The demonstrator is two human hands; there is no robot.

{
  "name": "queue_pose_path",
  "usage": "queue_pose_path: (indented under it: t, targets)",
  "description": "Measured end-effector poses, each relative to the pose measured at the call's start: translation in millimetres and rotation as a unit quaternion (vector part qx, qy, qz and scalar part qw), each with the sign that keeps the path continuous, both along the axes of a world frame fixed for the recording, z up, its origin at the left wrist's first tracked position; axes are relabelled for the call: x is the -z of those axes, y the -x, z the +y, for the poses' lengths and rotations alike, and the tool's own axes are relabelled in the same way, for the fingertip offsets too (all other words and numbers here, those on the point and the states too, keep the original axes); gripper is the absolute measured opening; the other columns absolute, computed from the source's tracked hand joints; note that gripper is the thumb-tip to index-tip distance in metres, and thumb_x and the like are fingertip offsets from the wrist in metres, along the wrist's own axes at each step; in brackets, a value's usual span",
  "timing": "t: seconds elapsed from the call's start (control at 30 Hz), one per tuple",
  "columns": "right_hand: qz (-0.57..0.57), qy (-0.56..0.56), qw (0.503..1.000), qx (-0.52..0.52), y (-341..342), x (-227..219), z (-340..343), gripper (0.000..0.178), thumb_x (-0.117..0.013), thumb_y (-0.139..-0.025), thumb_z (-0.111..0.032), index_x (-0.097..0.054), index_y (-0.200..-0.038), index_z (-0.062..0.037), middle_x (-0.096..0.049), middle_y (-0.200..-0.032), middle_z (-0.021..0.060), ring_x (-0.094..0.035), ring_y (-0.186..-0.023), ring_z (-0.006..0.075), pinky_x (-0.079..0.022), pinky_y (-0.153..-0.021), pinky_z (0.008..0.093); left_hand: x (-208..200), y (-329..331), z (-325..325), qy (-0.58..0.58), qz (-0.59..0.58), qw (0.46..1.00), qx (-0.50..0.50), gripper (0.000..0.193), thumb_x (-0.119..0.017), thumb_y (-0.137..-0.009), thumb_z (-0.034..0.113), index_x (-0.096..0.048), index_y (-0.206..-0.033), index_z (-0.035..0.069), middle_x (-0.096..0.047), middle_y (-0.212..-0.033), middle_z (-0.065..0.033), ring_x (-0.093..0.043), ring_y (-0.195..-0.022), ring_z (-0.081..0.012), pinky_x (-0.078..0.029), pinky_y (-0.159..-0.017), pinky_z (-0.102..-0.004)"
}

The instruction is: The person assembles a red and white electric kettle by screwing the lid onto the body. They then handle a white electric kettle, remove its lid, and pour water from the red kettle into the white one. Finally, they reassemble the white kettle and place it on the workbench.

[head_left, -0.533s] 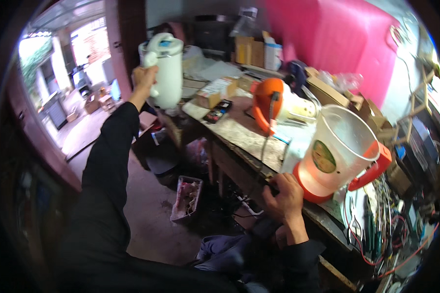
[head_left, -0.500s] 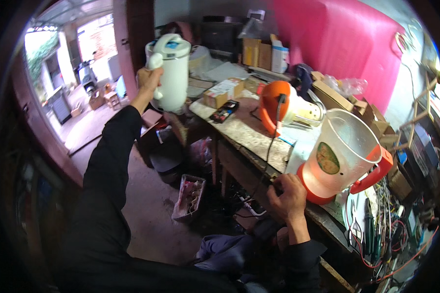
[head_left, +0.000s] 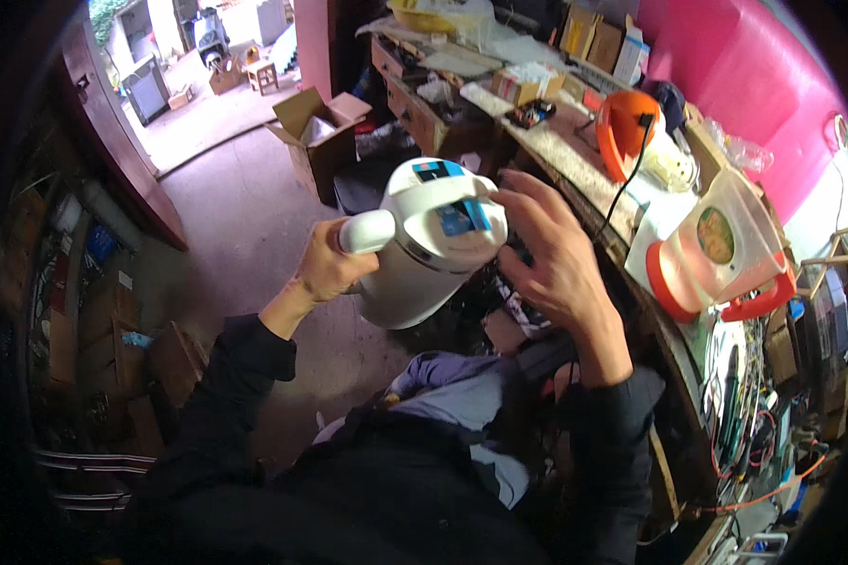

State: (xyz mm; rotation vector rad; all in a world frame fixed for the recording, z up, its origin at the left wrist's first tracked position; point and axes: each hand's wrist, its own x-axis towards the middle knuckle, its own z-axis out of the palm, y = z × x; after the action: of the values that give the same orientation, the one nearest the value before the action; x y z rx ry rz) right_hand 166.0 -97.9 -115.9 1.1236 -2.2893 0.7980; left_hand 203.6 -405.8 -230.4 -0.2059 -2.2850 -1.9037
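A white lidded jug [head_left: 415, 292] with blue stickers on its top hangs in front of me, tilted. My left hand [head_left: 334, 264] is closed round its side handle [head_left: 367, 232]. Fingers apart, my right hand [head_left: 556, 250] is at the right edge of the jug's lid [head_left: 433, 212]; whether the fingertips touch it I cannot tell. On the bench to the right stands a clear plastic pitcher [head_left: 730, 226] with a red-orange base and handle. Behind it lies an orange-and-cream appliance part [head_left: 631, 132] with a black cord [head_left: 628, 184].
The wooden bench [head_left: 528, 141] runs along my right, carrying small boxes [head_left: 528, 83]. Pliers and other hand tools [head_left: 730, 405] lie at its near end. An open cardboard box [head_left: 316, 141] stands on the floor ahead, near the doorway. Cartons [head_left: 113, 330] line the left.
My left hand has brought the white jug from the far bench end to in front of me. My right hand has left the bench edge and risen to the lid. The view has turned downward.
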Motion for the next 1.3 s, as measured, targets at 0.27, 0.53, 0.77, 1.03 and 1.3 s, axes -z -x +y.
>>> queue_pose_path:
  t: [0.27, 0.53, 0.77, 1.03, 1.3]
  targets:
    - [-0.059, -0.068, 0.996, 0.001, 1, 27, -17, 0.038, -0.071, -0.074, -0.009, -0.067, -0.112, -0.0072, -0.061, -0.096, 0.0145, -0.062, -0.095, 0.0360, -0.049, -0.086, 0.0442, 38, -26, 19, 0.019, 0.086, 0.996, 0.033, 0.033, -0.078, -0.071, 0.016, -0.073, -0.098, -0.001, -0.071, -0.082, -0.0069, -0.066, -0.078, -0.0182, -0.052, -0.077, -0.0321]
    - [-0.062, -0.051, 0.995, 0.051, -11, 43, -5, 0.026, -0.074, -0.071, -0.011, -0.063, -0.094, -0.0080, -0.066, -0.087, 0.0140, -0.066, -0.086, 0.0372, -0.052, -0.078, 0.0484, 8, -25, 30, 0.081, 0.141, 0.980, 0.115, 0.022, -0.076, -0.069, 0.012, -0.066, -0.083, -0.001, -0.063, -0.067, -0.0117, -0.065, -0.059, -0.0202, -0.051, -0.060, -0.0332]
    - [-0.029, -0.010, 0.996, 0.085, -23, 38, -3, 0.026, -0.074, -0.072, -0.006, -0.069, -0.096, -0.0103, -0.069, -0.079, 0.0134, -0.071, -0.073, 0.0333, -0.055, -0.063, 0.0406, 39, -24, 49, -0.032, 0.243, 0.965, 0.091, 0.024, -0.080, -0.070, 0.008, -0.069, -0.090, 0.000, -0.073, -0.080, -0.0125, -0.071, -0.071, -0.0226, -0.056, -0.070, -0.0348]
    - [0.014, -0.002, 0.991, 0.130, -34, 5, 6, 0.028, -0.073, -0.067, -0.006, -0.071, -0.094, -0.0111, -0.067, -0.074, 0.0118, -0.070, -0.070, 0.0336, -0.055, -0.062, 0.0418, 30, -25, 40, 0.007, 0.106, 0.982, 0.157, 0.036, -0.082, -0.071, 0.009, -0.073, -0.106, 0.002, -0.076, -0.092, -0.0110, -0.073, -0.083, -0.0192, -0.058, -0.079, -0.0347]
    - [-0.070, 0.127, 0.976, 0.160, -32, -30, 17, 0.023, -0.067, -0.085, 0.004, -0.075, -0.105, -0.0039, -0.073, -0.089, -0.0008, -0.065, -0.085, 0.0057, -0.052, -0.076, 0.0235, 23, -31, 31, 0.074, 0.111, 0.985, 0.114, 0.019, -0.079, -0.075, 0.011, -0.068, -0.088, 0.002, -0.071, -0.078, -0.0067, -0.070, -0.071, -0.0147, -0.055, -0.066, -0.0324]
